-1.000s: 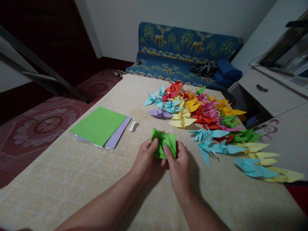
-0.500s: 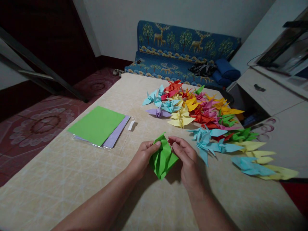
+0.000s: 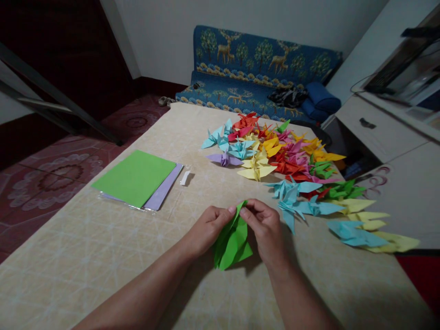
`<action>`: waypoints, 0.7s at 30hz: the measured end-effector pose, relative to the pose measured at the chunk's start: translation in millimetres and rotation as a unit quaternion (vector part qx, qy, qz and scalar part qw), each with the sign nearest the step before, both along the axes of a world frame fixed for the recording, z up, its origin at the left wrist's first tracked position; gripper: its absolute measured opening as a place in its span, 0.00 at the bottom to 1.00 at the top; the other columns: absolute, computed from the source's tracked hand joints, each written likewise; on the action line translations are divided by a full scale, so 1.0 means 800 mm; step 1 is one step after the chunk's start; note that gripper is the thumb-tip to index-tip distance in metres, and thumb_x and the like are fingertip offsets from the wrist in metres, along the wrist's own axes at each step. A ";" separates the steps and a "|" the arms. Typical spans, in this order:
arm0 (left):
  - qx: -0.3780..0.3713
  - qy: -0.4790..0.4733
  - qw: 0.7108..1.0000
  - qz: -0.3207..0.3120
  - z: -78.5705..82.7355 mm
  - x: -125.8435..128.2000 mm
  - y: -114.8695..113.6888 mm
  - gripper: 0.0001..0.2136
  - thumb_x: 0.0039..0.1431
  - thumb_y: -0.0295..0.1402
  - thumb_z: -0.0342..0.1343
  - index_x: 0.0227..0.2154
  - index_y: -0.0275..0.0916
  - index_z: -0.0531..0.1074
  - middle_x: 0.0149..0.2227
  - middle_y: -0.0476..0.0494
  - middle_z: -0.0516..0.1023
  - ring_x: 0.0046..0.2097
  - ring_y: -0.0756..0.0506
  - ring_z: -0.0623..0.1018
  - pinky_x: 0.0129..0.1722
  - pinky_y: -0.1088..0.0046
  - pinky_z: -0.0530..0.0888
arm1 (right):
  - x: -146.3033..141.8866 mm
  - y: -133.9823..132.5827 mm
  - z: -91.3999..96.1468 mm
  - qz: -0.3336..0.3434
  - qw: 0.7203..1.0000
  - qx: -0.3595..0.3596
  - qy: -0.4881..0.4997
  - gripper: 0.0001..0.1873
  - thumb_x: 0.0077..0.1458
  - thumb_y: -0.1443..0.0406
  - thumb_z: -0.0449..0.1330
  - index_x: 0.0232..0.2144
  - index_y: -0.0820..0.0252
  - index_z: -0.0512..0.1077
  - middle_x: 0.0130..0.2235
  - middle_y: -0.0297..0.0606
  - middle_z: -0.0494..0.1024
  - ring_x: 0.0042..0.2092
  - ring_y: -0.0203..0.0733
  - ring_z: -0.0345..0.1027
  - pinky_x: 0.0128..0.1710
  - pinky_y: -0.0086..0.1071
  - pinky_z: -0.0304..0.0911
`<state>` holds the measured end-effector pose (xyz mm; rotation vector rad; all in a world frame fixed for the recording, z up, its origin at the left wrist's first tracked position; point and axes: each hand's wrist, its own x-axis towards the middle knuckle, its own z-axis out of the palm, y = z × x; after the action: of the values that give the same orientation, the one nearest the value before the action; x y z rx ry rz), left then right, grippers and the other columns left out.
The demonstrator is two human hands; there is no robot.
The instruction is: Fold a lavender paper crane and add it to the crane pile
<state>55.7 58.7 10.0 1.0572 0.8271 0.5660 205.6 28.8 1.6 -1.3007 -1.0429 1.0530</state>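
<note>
A partly folded green paper (image 3: pixel 232 243) hangs over the beige table (image 3: pixel 103 256), its point aimed down. My left hand (image 3: pixel 206 229) pinches its upper left edge. My right hand (image 3: pixel 266 229) pinches the top corner from the right, fingertips almost meeting the left thumb. Just right of my hands lie light blue paper cranes (image 3: pixel 295 201).
A big heap of coloured paper cranes (image 3: pixel 275 156) covers the table's far right. A stack of flat sheets, green on top (image 3: pixel 134 178) with purple under it, lies at the left, a small white scrap (image 3: pixel 185 178) beside it. A blue patterned sofa (image 3: pixel 261 78) stands behind; cabinets stand at the right.
The green paper has swung from upright between my hands to hanging point-down. Both hands moved a little nearer to me, and the fingertips closed together at its top.
</note>
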 end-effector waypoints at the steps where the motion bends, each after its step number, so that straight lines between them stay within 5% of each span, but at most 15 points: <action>1: 0.001 0.001 1.000 -0.001 0.000 0.001 0.000 0.26 0.58 0.54 0.52 0.20 0.33 0.72 0.18 0.48 0.68 0.20 0.53 0.63 0.22 0.76 0.58 | 0.000 0.000 0.001 -0.003 1.000 0.005 -0.004 0.07 0.49 0.59 0.63 0.25 0.55 0.73 0.26 0.31 0.70 0.29 0.39 0.62 0.28 0.29 0.59; 12: 0.068 0.030 0.997 -0.027 -0.001 -0.001 0.000 0.23 0.55 0.51 0.57 0.20 0.35 0.69 0.19 0.52 0.61 0.21 0.53 0.60 0.21 0.77 0.56 | -0.009 -0.004 0.005 -0.044 0.995 0.060 -0.065 0.16 0.55 0.62 0.59 0.18 0.58 0.62 0.22 0.28 0.59 0.27 0.35 0.53 0.26 0.27 0.51; 21: 0.087 0.025 0.996 0.014 -0.006 0.001 0.002 0.25 0.58 0.53 0.53 0.18 0.36 0.65 0.19 0.53 0.59 0.21 0.54 0.57 0.20 0.77 0.55 | -0.009 -0.007 -0.005 -0.038 0.999 0.020 -0.032 0.17 0.56 0.59 0.59 0.19 0.58 0.61 0.22 0.28 0.56 0.26 0.34 0.50 0.24 0.27 0.49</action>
<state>56.5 59.9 4.9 1.2255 0.8483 0.6466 198.7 23.4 -2.6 -1.3397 -1.0490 0.9333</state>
